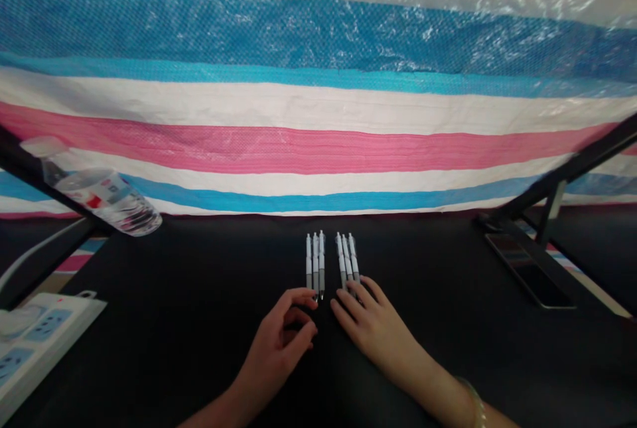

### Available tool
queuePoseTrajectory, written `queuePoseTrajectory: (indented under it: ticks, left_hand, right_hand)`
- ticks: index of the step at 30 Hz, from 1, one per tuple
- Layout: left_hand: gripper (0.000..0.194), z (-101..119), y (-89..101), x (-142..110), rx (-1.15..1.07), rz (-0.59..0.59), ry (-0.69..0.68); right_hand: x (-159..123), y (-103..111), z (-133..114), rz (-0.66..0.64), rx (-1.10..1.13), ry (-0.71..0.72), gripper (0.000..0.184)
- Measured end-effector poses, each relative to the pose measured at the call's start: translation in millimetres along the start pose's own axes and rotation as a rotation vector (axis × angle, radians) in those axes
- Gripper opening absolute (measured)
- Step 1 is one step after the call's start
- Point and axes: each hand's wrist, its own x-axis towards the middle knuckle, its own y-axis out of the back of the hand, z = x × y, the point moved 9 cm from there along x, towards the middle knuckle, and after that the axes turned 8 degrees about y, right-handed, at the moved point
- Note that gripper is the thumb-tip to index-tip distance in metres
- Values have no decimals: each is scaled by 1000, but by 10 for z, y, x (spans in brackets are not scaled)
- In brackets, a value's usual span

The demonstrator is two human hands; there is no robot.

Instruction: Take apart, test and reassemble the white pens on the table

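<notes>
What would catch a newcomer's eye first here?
Probably the shiny striped sheet in blue, pink and white, hanging behind the black table. Next, two trios of white-and-grey pens near the table's middle, the left hand and right hand at their lower ends.

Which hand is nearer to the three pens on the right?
Right. The right hand has its fingertips at the lower ends of the three pens on the right; the left hand is off to their left, by the lower ends of the other three pens.
</notes>
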Motion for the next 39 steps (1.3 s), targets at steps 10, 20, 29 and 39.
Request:
queuePoseTrajectory:
  ticks: [10,20,29,39]
  left_hand:
    - [25,6,8,-62,71,1,-87]
    - [24,10,86,-55,13,14,-91]
    - [49,-82,-110,-81,-66,-122,-50]
    - [37,-9,123,-204,-171,106,-74]
  right_hand:
    - [40,390,-110,149,147,204,20]
    - [-343,969,346,755,550,-138,24]
    - [-477,534,626,839,1159,-713,17]
    - [-308,-100,164,194,1561,-828,42]
